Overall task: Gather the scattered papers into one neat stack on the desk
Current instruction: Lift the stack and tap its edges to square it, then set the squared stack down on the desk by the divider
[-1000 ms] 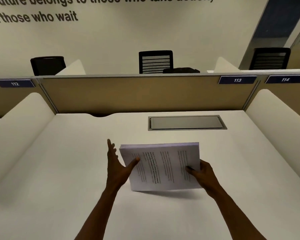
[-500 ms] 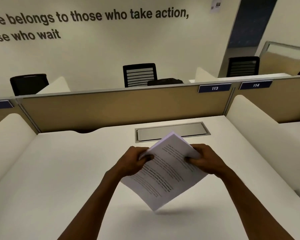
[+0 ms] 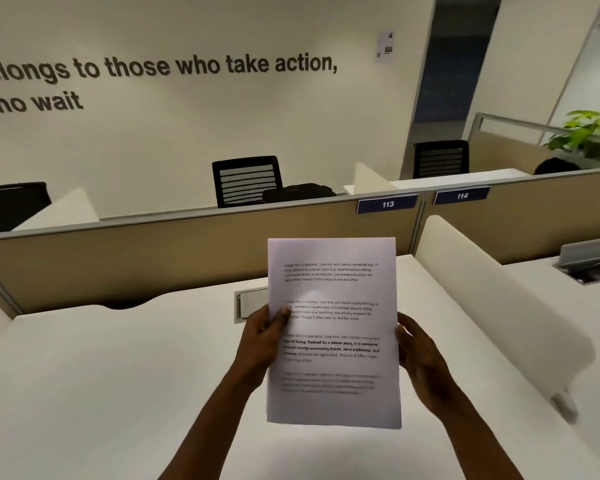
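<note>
A stack of white printed papers (image 3: 331, 327) stands upright in portrait above the white desk (image 3: 101, 375), its printed side facing me. My left hand (image 3: 262, 336) grips its left edge, thumb on the front sheet. My right hand (image 3: 418, 355) holds the right edge, mostly behind the sheets. The bottom edge of the papers hangs clear of the desk surface.
A grey cable hatch (image 3: 250, 303) is set into the desk behind the papers. A tan partition (image 3: 187, 258) with tags 113 and 114 closes the back. A white side divider (image 3: 499, 299) bounds the right. Black chairs (image 3: 246, 180) and a plant (image 3: 593, 133) lie beyond.
The papers went from lying flat on the desk, to tilted in both hands, to upright in portrait. My left hand went from open to gripping. The view has swung right.
</note>
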The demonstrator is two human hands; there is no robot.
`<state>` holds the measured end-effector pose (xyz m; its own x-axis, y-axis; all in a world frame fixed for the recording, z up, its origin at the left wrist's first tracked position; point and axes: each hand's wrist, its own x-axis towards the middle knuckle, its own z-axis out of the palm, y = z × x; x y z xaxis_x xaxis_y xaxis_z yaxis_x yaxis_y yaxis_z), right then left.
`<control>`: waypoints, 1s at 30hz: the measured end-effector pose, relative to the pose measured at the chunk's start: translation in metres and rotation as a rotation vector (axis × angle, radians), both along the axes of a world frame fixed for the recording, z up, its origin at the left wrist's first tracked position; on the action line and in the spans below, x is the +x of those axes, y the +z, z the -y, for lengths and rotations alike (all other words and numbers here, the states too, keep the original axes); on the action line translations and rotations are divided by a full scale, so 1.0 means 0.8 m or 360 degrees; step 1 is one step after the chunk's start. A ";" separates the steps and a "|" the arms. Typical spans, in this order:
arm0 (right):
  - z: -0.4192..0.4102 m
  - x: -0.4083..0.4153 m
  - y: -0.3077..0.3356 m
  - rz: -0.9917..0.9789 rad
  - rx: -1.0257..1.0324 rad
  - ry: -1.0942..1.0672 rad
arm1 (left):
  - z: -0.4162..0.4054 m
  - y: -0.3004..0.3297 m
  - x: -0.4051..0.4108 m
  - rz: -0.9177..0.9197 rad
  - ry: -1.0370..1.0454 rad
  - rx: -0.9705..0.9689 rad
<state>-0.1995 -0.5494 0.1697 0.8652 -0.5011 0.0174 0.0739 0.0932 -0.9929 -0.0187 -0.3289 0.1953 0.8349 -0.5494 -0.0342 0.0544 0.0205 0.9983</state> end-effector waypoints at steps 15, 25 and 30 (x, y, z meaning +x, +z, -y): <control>0.066 -0.016 -0.039 -0.0352 -0.0323 -0.0325 | 0.116 -0.052 -0.021 -0.0196 -0.0130 0.0485; 0.211 -0.015 -0.049 -0.0748 -0.0623 -0.0260 | 0.289 -0.093 -0.023 -0.0305 -0.0263 0.0593; 0.268 -0.012 -0.060 -0.0837 -0.0702 -0.0331 | 0.342 -0.112 -0.022 -0.0210 -0.0189 0.0582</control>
<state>-0.2094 -0.7634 0.1216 0.7021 -0.6988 -0.1367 -0.4520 -0.2891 -0.8439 -0.0366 -0.6027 0.1055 0.7417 -0.5733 -0.3481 0.1633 -0.3491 0.9228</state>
